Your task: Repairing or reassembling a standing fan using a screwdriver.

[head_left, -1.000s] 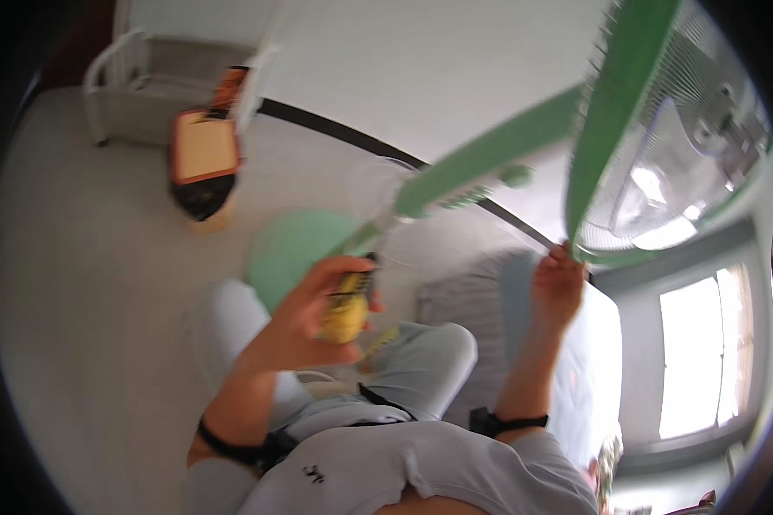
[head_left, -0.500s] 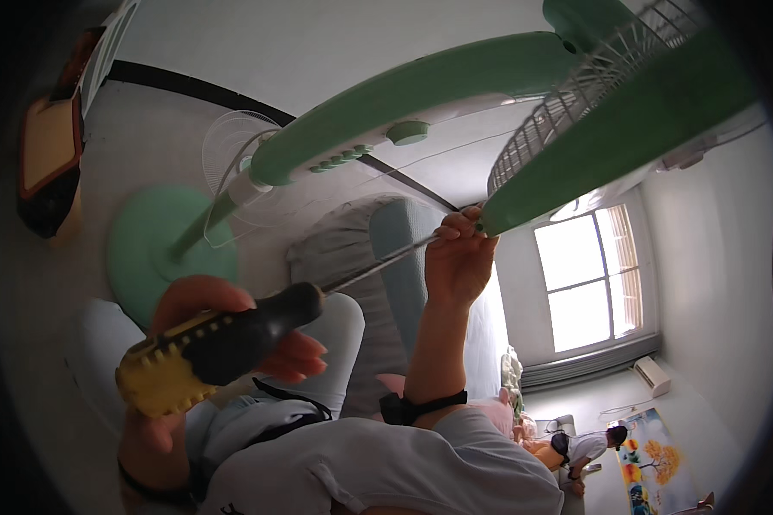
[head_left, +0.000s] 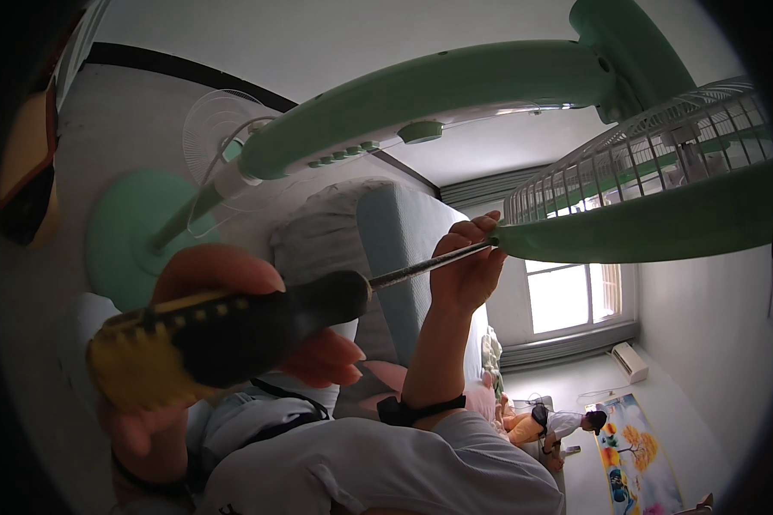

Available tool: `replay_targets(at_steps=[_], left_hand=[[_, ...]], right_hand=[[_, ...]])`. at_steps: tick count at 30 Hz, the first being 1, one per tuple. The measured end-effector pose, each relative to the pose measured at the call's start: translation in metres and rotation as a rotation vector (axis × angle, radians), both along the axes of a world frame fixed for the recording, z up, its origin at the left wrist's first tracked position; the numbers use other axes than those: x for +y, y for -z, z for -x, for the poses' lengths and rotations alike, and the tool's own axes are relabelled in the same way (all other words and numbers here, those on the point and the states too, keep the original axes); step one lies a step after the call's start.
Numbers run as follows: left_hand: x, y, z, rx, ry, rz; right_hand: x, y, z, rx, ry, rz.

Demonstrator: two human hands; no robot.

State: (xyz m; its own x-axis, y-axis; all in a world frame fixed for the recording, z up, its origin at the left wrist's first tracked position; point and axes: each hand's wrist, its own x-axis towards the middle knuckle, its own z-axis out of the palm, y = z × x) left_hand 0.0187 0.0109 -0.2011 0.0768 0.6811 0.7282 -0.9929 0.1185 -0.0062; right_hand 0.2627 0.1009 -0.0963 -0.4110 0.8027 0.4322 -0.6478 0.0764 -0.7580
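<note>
My left hand (head_left: pixel 215 268) is closed around the yellow and black handle of a screwdriver (head_left: pixel 258 335). Its metal shaft points right and upward, with the tip at a small green tab on the rim of a fan guard (head_left: pixel 636 240). There my right hand (head_left: pixel 462 270) has its fingers bent against that tab, beside the tip; whether a screw sits there is too small to tell. The guard is a wire cage with a green rim, on the head of a green pedestal fan (head_left: pixel 438 81). The fan lies sideways across the picture, its round base (head_left: pixel 116 240) at the left.
A loose white wire grille (head_left: pixel 219 133) lies behind the fan's pole. Beyond my hands are a mattress (head_left: pixel 404 249) and a bright window (head_left: pixel 563 300). A brown and black object (head_left: pixel 27 176) is at the far left. Another person (head_left: pixel 567 425) stands near a colourful picture (head_left: pixel 640 451) at lower right.
The screwdriver has moved right and looks nearer, its tip now showing at the tab. The view has shifted, bringing more of the fan's wire cage into sight. Both hands keep their holds.
</note>
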Motion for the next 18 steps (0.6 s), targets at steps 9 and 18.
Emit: replay_targets(at_steps=[9,18], left_hand=[[0.001,-0.019,0.007,0.129,-0.084,0.121],[-0.012,-0.033,0.013,0.236,-0.083,0.417]], right_hand=[[-0.003,-0.003,0.0,-0.006,0.061,0.019],[0.002,-0.002,0.001,0.008,0.047,0.017]])
